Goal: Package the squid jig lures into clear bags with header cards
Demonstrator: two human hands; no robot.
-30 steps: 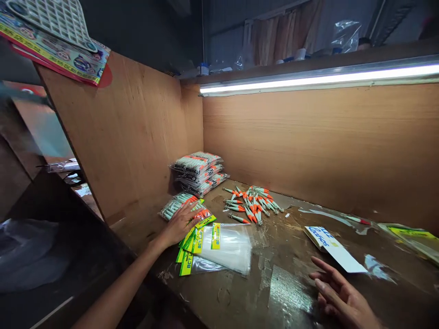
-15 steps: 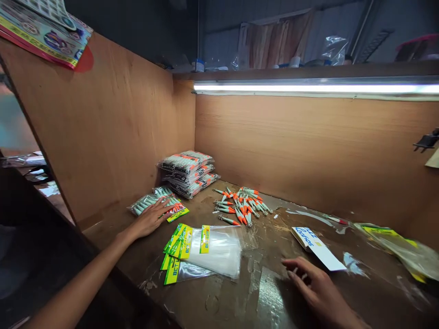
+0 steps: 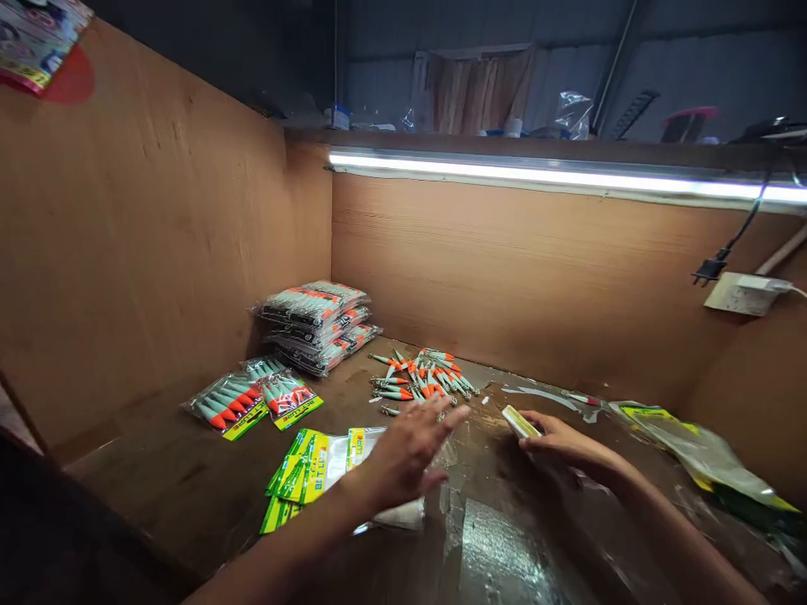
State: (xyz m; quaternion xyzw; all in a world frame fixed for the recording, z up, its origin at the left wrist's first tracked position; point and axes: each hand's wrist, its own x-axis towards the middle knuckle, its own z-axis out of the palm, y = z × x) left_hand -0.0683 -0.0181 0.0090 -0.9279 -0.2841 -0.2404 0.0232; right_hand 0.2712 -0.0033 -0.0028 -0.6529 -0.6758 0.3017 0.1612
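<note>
Now our right hand [image 3: 558,439] is gripping a small white-and-yellow rectangular block [image 3: 519,422], while our left hand [image 3: 407,449], fingers apart, is hovering over clear plastic sleeves with yellow-green headers [image 3: 310,469], visibly holding nothing; slender orange-and-pale-green lures [image 3: 434,384] are lying just beyond it.

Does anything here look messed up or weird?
Yes, a bit. The tabletop looks scuffed, with a torn pale strip near the back. On the right, a black plug dangles beside the white socket block instead of sitting in it. The loose lures lie jumbled, but I see nothing spilled.
</note>
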